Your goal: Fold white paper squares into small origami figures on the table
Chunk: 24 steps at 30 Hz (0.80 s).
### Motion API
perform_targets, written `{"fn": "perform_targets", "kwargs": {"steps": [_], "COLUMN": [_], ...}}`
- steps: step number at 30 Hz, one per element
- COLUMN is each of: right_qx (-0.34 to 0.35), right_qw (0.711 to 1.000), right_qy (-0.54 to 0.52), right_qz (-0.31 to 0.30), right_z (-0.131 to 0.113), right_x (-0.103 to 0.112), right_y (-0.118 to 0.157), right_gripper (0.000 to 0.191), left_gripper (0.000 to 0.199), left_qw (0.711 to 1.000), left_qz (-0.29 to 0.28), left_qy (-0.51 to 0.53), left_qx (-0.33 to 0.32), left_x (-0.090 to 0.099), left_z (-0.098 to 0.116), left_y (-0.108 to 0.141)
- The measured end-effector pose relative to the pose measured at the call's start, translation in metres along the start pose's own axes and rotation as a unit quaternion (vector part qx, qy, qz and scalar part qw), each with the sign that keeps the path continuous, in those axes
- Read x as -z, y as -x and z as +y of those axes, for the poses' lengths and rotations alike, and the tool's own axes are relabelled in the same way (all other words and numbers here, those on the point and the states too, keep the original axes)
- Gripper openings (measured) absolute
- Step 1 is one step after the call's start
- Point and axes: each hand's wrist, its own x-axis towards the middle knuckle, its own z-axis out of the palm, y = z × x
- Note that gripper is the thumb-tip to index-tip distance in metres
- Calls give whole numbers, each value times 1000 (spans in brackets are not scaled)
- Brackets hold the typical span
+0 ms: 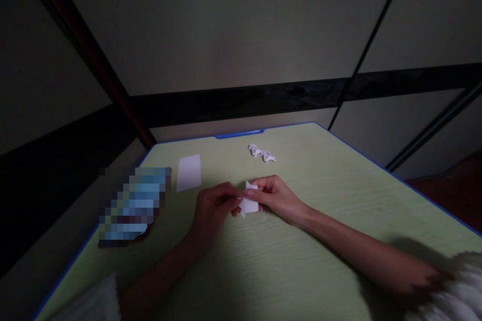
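A small piece of folded white paper (250, 204) is held between both hands above the middle of the table. My left hand (217, 202) pinches its left edge between thumb and fingertips. From the right, my right hand (274, 195) grips the upper right part, thumb on top and fingers behind. Pointed corners of the paper stick out at the top and at the lower left. Beyond the hands, two small folded paper figures (255, 150) (268, 156) lie side by side on the table.
The light green table (320, 180) has a blue edge and a blue handle (240, 134) at its far side. A flat white sheet (189, 173) lies left of the hands. Farther left is a pixelated bluish object (137, 205). Cabinet panels stand behind the table.
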Motion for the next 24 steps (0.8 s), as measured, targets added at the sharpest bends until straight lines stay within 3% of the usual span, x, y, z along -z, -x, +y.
{"fn": "perform_targets", "kwargs": {"steps": [11, 18, 24], "right_qx": [22, 39, 48], "right_qw": [1000, 997, 993], "right_qy": [-17, 52, 86], "right_qz": [9, 32, 59], "right_z": [9, 4, 1], "right_x": [4, 0, -1], "right_y": [0, 3, 5], "right_gripper": [36, 38, 38], "left_gripper": [8, 12, 18], "left_qw": [999, 995, 994], "left_qz": [-44, -44, -58], "left_qy": [18, 77, -14], "left_qx": [13, 45, 90], "left_x": [2, 3, 2], "left_z": [-2, -3, -4], "left_y": [0, -2, -4]}}
